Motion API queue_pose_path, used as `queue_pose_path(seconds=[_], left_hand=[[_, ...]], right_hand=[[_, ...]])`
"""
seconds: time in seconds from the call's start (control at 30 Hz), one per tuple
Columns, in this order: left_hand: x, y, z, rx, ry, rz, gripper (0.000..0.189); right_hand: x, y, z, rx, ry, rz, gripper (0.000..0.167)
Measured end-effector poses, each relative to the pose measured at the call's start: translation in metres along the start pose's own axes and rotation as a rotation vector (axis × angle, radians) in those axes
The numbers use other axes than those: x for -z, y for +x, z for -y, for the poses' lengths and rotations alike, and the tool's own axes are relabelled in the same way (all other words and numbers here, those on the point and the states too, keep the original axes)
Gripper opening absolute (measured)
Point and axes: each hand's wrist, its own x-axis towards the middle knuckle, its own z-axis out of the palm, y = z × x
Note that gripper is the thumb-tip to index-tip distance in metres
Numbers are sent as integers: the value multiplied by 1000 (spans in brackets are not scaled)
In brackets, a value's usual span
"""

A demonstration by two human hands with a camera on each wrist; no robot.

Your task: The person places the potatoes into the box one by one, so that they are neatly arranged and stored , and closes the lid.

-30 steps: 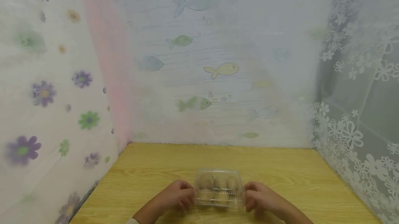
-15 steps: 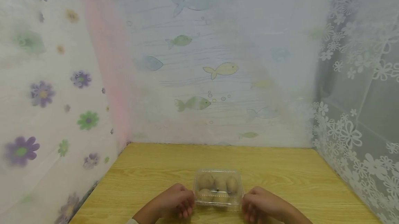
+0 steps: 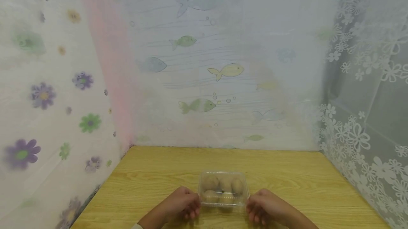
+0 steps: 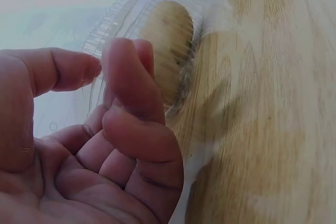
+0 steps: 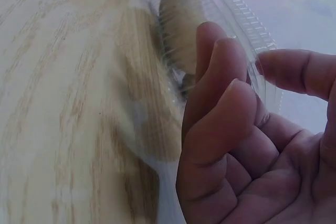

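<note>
A clear plastic clamshell box (image 3: 223, 203) with a ribbed rim stands near the front of the table. Inside lie several tan, rounded, potato-like pieces (image 3: 210, 183); the left wrist view shows a speckled tan piece (image 4: 167, 30) through the plastic. My left hand (image 3: 184, 202) pinches the box's left rim between thumb and fingers. On the opposite side, my right hand (image 3: 266, 206) pinches the right rim the same way; its thumb (image 5: 294, 74) meets the rim's outer edge in the right wrist view. The box appears slightly off the tabletop, though the gap is hard to tell.
The pale wood-grain table (image 3: 159, 165) extends behind and beside the box. A fish-print sheet (image 3: 229, 45) hangs along its far edge. Flower-print sheets stand at the left (image 3: 57, 122) and the right (image 3: 360, 137).
The fingers of both hands have curled in at the rims. Since half a second ago the box's near edge has risen slightly in the head view, with both hands still at its sides.
</note>
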Motion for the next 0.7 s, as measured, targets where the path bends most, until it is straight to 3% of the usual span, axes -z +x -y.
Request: queue_pose_path(seconds=[0.47,0.7], left_hand=[[-1,4,1,17,-15,-25,21],[-1,3,2,17,-26,-4,21]], right_hand=[[0,2,1,-3,32,3,26],[1,2,0,5,26,-2,25]])
